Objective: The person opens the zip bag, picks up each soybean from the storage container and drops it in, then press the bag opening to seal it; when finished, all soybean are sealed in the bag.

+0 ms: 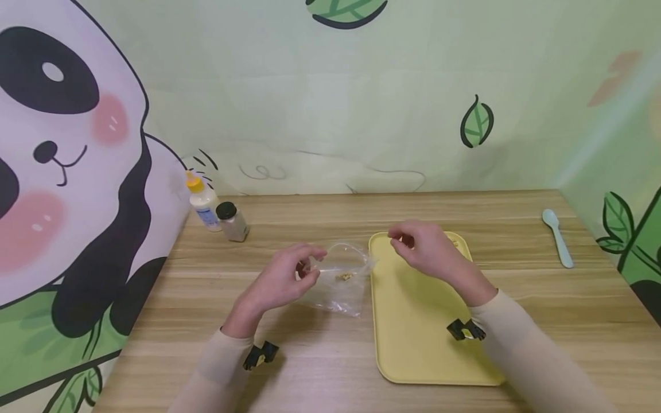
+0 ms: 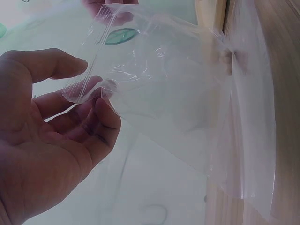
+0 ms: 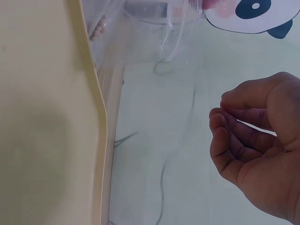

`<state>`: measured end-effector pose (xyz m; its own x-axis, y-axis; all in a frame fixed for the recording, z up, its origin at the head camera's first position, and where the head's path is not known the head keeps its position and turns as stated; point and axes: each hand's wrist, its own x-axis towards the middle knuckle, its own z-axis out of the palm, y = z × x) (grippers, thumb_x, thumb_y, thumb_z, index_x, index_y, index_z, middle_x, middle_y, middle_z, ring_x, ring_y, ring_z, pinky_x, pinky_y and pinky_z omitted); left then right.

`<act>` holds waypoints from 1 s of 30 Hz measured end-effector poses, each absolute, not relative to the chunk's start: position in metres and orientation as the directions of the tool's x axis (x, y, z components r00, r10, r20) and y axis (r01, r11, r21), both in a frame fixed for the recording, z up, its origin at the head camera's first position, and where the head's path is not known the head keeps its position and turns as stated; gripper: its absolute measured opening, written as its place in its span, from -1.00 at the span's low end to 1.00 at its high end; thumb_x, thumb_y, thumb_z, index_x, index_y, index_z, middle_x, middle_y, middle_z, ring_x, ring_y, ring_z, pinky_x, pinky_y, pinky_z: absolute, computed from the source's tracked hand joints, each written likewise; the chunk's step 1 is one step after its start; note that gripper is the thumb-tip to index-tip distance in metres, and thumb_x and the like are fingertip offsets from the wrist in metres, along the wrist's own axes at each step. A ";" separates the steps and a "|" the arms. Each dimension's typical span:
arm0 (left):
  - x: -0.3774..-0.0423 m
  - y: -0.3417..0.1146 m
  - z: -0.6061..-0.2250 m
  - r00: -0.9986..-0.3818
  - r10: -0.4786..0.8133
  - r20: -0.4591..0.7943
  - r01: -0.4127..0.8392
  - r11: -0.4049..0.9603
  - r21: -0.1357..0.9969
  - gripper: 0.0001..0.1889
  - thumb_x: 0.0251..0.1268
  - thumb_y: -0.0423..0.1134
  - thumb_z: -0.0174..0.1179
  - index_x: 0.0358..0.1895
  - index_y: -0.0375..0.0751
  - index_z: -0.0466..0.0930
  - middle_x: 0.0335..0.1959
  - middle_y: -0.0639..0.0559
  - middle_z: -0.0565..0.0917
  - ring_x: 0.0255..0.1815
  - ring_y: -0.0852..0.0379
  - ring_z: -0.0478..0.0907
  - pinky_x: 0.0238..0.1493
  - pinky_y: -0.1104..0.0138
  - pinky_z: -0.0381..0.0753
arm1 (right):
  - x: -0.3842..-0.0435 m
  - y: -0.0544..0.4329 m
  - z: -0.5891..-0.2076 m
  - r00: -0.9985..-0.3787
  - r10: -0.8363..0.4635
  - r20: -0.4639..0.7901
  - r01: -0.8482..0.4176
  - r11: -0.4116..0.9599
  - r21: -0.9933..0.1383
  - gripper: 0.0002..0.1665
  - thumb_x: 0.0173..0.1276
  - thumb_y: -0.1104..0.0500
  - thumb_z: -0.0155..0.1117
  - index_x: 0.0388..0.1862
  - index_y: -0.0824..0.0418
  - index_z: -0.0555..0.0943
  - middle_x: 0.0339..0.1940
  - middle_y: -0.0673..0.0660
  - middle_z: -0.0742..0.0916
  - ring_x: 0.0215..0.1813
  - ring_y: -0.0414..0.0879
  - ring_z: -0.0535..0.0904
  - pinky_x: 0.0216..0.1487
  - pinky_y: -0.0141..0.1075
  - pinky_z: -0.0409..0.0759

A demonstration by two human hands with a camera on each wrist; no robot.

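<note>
My left hand (image 1: 284, 278) holds the mouth of a clear zip bag (image 2: 159, 108) at its near side, fingers curled around the edge and thumb apart from them in the left wrist view. Several small tan pieces (image 1: 344, 276) lie inside the bag, which stands beside a yellow tray (image 1: 418, 332). Over the tray's far part is my right hand (image 1: 428, 246). Its fingers are curled and the thumb comes up to the fingertips in the right wrist view, with nothing showing between them. A few small pieces (image 1: 455, 244) show at the tray's far end, partly hidden by that hand.
At the back left stand a squeeze bottle (image 1: 205, 206) with a yellow cap and a small clear jar (image 1: 233, 222) with a black lid. A pale blue spoon (image 1: 558, 238) lies on the wooden table (image 1: 320, 367) at the right. Printed walls enclose the table.
</note>
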<state>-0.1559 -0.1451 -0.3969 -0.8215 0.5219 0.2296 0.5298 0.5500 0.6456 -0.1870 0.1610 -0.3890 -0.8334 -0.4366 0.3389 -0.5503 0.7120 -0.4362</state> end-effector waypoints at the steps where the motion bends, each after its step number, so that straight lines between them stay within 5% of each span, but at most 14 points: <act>1: -0.156 -0.145 -0.397 -0.822 0.521 0.231 0.530 0.551 0.644 -0.64 0.20 -0.39 0.23 0.10 -0.27 0.60 -0.21 0.00 0.63 -0.38 0.21 0.46 -0.32 0.28 0.64 | -0.188 0.163 -0.389 -0.837 -0.431 0.338 -0.545 0.717 -0.435 -0.88 0.28 0.26 0.26 -0.24 0.23 0.70 -0.39 0.05 0.72 -0.38 -0.17 0.56 -0.31 -0.28 0.58; 11: -0.157 -0.145 -0.398 -0.822 0.520 0.231 0.530 0.551 0.645 -0.64 0.21 -0.39 0.23 0.10 -0.27 0.59 -0.23 0.01 0.62 -0.39 0.21 0.45 -0.31 0.19 0.65 | -0.189 0.185 -0.393 -0.862 -0.393 0.320 -0.504 0.735 -0.453 -0.86 0.28 0.28 0.27 -0.20 0.26 0.70 -0.34 0.09 0.74 -0.37 -0.13 0.56 -0.32 -0.26 0.58; 30: -0.157 -0.147 -0.398 -0.824 0.517 0.232 0.528 0.554 0.643 -0.64 0.20 -0.39 0.22 0.09 -0.28 0.59 -0.22 0.01 0.63 -0.38 0.23 0.45 -0.28 0.39 0.61 | -0.188 0.223 -0.408 -0.905 -0.336 0.262 -0.424 0.774 -0.470 -0.88 0.27 0.31 0.25 -0.25 0.29 0.69 -0.42 0.09 0.71 -0.40 -0.13 0.56 -0.36 -0.29 0.57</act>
